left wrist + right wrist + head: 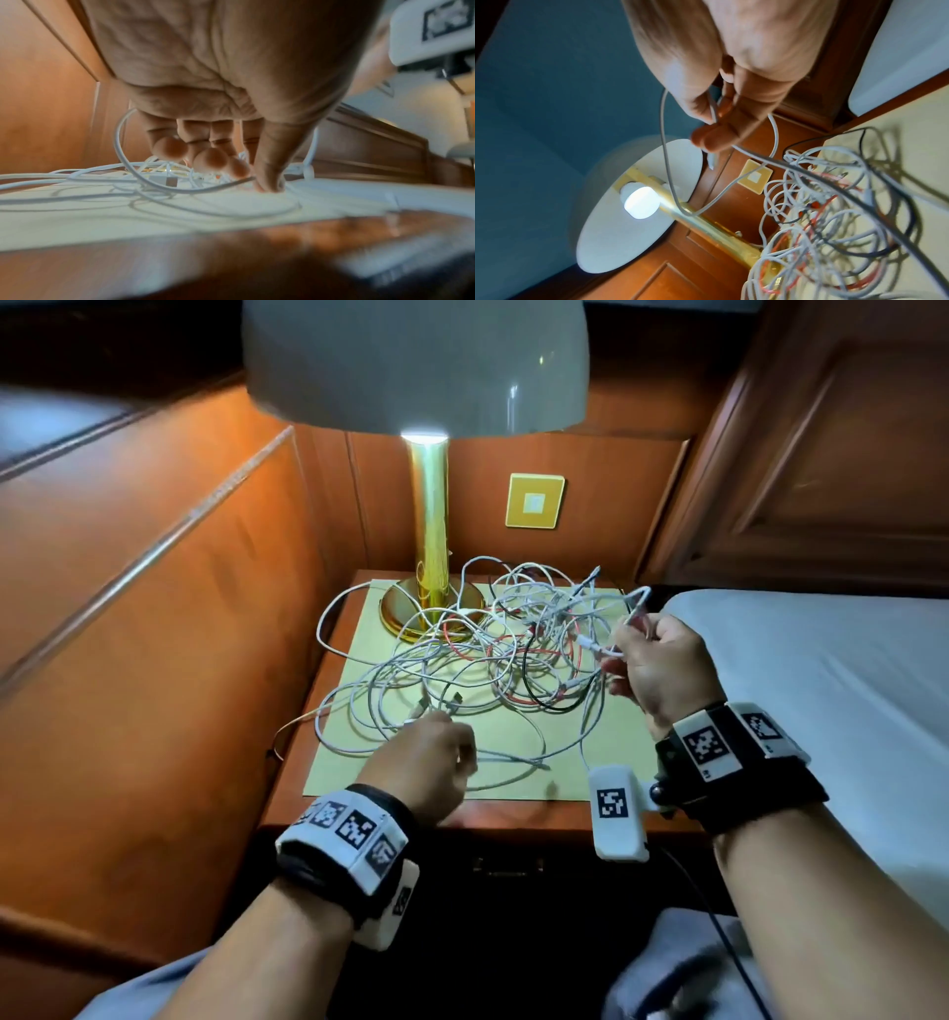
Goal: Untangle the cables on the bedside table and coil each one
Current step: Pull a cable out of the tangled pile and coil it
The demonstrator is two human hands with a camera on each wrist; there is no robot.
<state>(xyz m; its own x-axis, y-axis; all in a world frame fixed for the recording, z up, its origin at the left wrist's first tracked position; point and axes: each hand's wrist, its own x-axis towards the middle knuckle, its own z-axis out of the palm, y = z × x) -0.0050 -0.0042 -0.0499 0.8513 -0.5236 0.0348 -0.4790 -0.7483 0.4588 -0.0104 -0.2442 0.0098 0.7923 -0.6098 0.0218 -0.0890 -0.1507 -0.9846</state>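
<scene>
Head view: we see a tangle of cables (493,654) spread over a pale yellow mat (518,773) on the wooden counter (493,816), mostly white strands with red and black ones mixed in. Some loops wrap the brass base of the lamp (431,588) at the back left of the mat; one white loop hangs off the counter's left edge.

We see the left hand (426,762) low at the near edge of the tangle. Left wrist view shows thumb and forefinger tip pinched on a white cable (180,189) right at the mat, other fingers (210,160) loosely curled above it; that cable arcs up around the little-finger side.

We see the right hand (662,665) raised over the right side of the pile, near the bed (832,670). Right wrist view: thumb pressed against the fingers (713,140), pinching a white strand (666,152), with a white plug end (712,160) poking out below them. That strand drops in a long loop in front of the lamp stem. A grey cable runs from the hand down to the pile.

A yellow wall switch plate (534,500) sits behind the counter, right of the lamp. The lamp is lit. Both wrists carry marker-tagged bands.
</scene>
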